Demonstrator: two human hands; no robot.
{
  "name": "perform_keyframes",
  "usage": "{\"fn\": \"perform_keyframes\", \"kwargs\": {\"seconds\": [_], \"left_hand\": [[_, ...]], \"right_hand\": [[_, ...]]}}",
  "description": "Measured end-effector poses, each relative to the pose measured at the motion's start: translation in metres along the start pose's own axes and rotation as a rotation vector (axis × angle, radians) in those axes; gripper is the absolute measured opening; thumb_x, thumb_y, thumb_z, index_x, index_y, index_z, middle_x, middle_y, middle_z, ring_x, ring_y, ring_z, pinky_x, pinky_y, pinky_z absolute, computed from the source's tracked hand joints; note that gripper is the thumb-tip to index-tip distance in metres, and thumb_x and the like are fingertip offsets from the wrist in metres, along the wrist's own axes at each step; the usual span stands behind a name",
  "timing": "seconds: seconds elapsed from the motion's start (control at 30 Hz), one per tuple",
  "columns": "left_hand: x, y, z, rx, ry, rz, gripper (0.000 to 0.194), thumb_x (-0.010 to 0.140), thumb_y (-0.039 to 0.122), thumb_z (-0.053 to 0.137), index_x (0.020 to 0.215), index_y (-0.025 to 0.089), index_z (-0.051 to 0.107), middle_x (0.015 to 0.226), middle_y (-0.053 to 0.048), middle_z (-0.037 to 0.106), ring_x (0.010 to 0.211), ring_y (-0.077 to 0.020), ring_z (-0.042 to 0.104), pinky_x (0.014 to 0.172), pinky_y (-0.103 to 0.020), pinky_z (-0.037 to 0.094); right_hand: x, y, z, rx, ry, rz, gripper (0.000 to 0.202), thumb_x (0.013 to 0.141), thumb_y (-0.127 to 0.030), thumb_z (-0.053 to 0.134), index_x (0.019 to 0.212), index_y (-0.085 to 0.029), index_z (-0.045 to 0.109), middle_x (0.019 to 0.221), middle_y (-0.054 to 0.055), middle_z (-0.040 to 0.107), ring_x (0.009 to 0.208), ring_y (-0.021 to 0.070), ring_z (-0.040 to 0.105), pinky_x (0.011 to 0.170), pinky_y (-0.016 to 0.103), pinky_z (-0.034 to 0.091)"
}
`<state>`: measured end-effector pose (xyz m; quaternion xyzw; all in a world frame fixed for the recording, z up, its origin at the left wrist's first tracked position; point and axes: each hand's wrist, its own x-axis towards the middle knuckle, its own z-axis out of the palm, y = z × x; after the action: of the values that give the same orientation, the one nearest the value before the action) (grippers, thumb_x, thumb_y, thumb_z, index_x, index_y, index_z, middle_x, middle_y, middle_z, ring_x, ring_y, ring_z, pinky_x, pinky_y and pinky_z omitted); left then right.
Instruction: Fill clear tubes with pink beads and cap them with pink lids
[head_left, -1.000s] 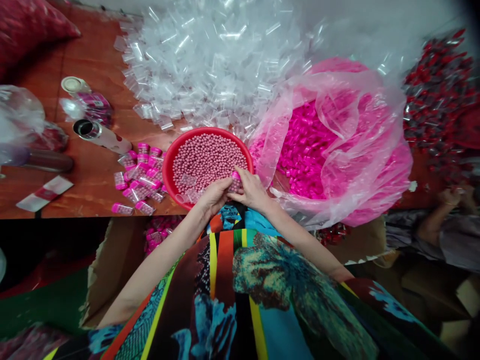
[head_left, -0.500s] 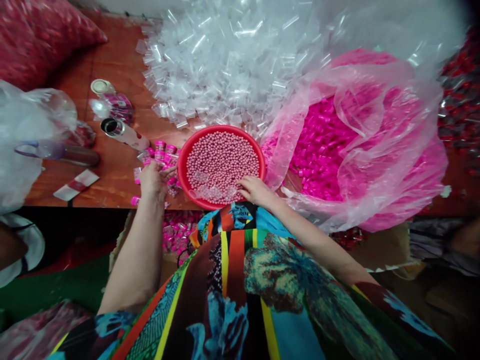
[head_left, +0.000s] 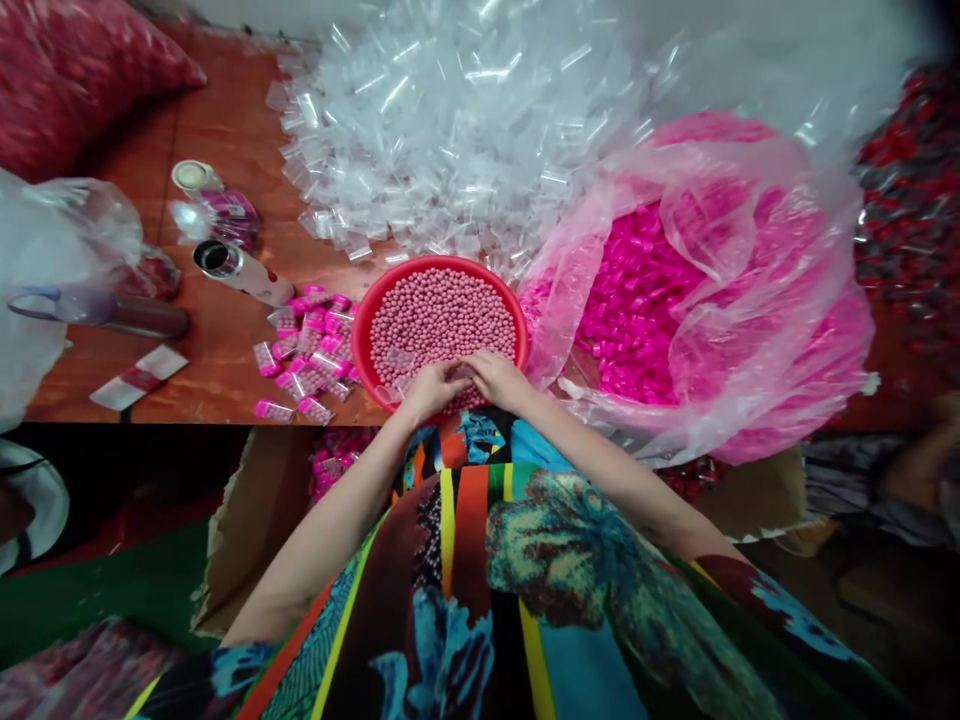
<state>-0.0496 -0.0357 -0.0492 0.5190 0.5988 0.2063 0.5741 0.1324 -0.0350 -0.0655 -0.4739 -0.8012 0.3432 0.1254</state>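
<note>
A red bowl (head_left: pixel 362 345) full of small pink beads (head_left: pixel 450 315) stands at the table's front edge. Over its front part, my left hand (head_left: pixel 436 388) and my right hand (head_left: pixel 495 378) meet at the fingertips. The fingers of both are closed, and what they hold is too small to make out. A few clear plastic pieces (head_left: pixel 397 362) lie on the beads beside my left hand. Left of the bowl is a pile of small clear boxes with bright pink caps (head_left: pixel 304 378).
Clear plastic cases (head_left: pixel 450 130) are heaped behind the bowl. An open bag of pink caps (head_left: pixel 637 310) lies to the right. At the left are a flask (head_left: pixel 244 272), a bottle (head_left: pixel 142 315) and a card (head_left: pixel 139 378). A cardboard box (head_left: pixel 255 510) is below the edge.
My left hand has moved right, from the pile of capped boxes to the bowl, and now meets my right hand. The pile is uncovered.
</note>
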Motion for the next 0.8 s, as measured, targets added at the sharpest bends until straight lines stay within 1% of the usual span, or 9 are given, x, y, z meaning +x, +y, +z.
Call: {"fn": "perform_keyframes", "kwargs": {"seconds": [0.1, 0.17, 0.23, 0.33, 0.43, 0.5, 0.6, 0.67, 0.8], "left_hand": [[0.010, 0.000, -0.010, 0.384, 0.053, 0.059, 0.019, 0.082, 0.016, 0.073, 0.101, 0.016, 0.077, 0.107, -0.015, 0.073, 0.101, -0.0319, 0.068, 0.092, -0.038, 0.052], [0.016, 0.002, -0.013, 0.650, 0.057, 0.073, 0.023, 0.091, 0.014, 0.060, 0.109, 0.013, 0.076, 0.119, -0.021, 0.068, 0.107, -0.0348, 0.068, 0.094, -0.042, 0.050], [0.023, 0.006, -0.008, 0.806, 0.023, 0.071, 0.032, 0.096, 0.012, 0.047, 0.114, 0.010, 0.074, 0.125, -0.024, 0.065, 0.107, -0.0361, 0.069, 0.093, -0.044, 0.050], [0.035, 0.011, 0.008, 0.853, -0.048, 0.092, 0.035, 0.096, 0.008, 0.042, 0.113, 0.010, 0.073, 0.129, -0.025, 0.063, 0.106, -0.0363, 0.069, 0.091, -0.045, 0.050], [0.046, 0.007, 0.022, 0.765, -0.055, 0.124, 0.031, 0.087, 0.004, 0.051, 0.106, 0.012, 0.074, 0.130, -0.022, 0.063, 0.109, -0.0347, 0.067, 0.095, -0.043, 0.050], [0.052, 0.001, 0.026, 0.643, -0.032, 0.142, 0.026, 0.082, 0.005, 0.059, 0.102, 0.013, 0.073, 0.125, -0.020, 0.066, 0.111, -0.0333, 0.066, 0.099, -0.041, 0.049], [0.056, -0.010, 0.025, 0.383, 0.027, 0.137, 0.028, 0.077, 0.016, 0.071, 0.105, 0.014, 0.070, 0.114, -0.014, 0.070, 0.109, -0.0313, 0.065, 0.100, -0.040, 0.050], [0.053, -0.014, 0.023, 0.211, 0.083, 0.122, 0.036, 0.076, 0.025, 0.076, 0.110, 0.016, 0.068, 0.109, -0.009, 0.071, 0.105, -0.0292, 0.065, 0.098, -0.040, 0.051], [0.038, -0.008, 0.019, 0.029, 0.218, 0.115, 0.041, 0.070, 0.033, 0.083, 0.105, 0.018, 0.067, 0.104, -0.007, 0.070, 0.100, -0.0256, 0.065, 0.095, -0.039, 0.051]], "right_hand": [[-0.010, 0.006, -0.004, 0.201, 0.234, 0.074, 0.041, 0.098, -0.016, 0.056, 0.139, -0.016, 0.064, 0.113, 0.012, 0.074, 0.100, 0.0225, 0.070, 0.095, 0.041, 0.059], [-0.020, 0.012, -0.014, 0.265, 0.428, 0.126, 0.035, 0.100, -0.024, 0.054, 0.132, -0.019, 0.068, 0.110, 0.010, 0.075, 0.098, 0.0224, 0.071, 0.094, 0.040, 0.060], [-0.036, 0.024, -0.027, 0.269, 0.606, 0.186, 0.030, 0.101, -0.031, 0.053, 0.121, -0.021, 0.073, 0.110, 0.010, 0.076, 0.100, 0.0234, 0.072, 0.096, 0.041, 0.059], [-0.066, 0.053, -0.045, 0.227, 0.807, 0.342, 0.031, 0.100, -0.035, 0.052, 0.115, -0.020, 0.075, 0.102, 0.010, 0.077, 0.091, 0.0238, 0.072, 0.092, 0.041, 0.059], [-0.096, 0.087, -0.054, 0.211, 0.914, 0.557, 0.038, 0.099, -0.037, 0.048, 0.120, -0.015, 0.072, 0.098, 0.011, 0.076, 0.083, 0.0233, 0.071, 0.084, 0.040, 0.060], [-0.110, 0.106, -0.054, 0.185, 0.860, 0.716, 0.042, 0.098, -0.033, 0.044, 0.123, -0.010, 0.070, 0.101, 0.015, 0.077, 0.084, 0.0238, 0.071, 0.083, 0.040, 0.060], [-0.116, 0.127, -0.048, 0.096, 0.606, 0.877, 0.043, 0.096, -0.024, 0.041, 0.123, -0.008, 0.070, 0.112, 0.018, 0.077, 0.098, 0.0248, 0.072, 0.091, 0.039, 0.059], [-0.109, 0.136, -0.042, 0.059, 0.476, 0.895, 0.039, 0.095, -0.021, 0.042, 0.119, -0.011, 0.072, 0.118, 0.017, 0.078, 0.107, 0.0242, 0.072, 0.097, 0.037, 0.057], [-0.088, 0.144, -0.028, 0.002, 0.355, 0.883, 0.031, 0.095, -0.022, 0.052, 0.116, -0.015, 0.073, 0.122, 0.016, 0.076, 0.117, 0.0259, 0.069, 0.106, 0.038, 0.051]]}}
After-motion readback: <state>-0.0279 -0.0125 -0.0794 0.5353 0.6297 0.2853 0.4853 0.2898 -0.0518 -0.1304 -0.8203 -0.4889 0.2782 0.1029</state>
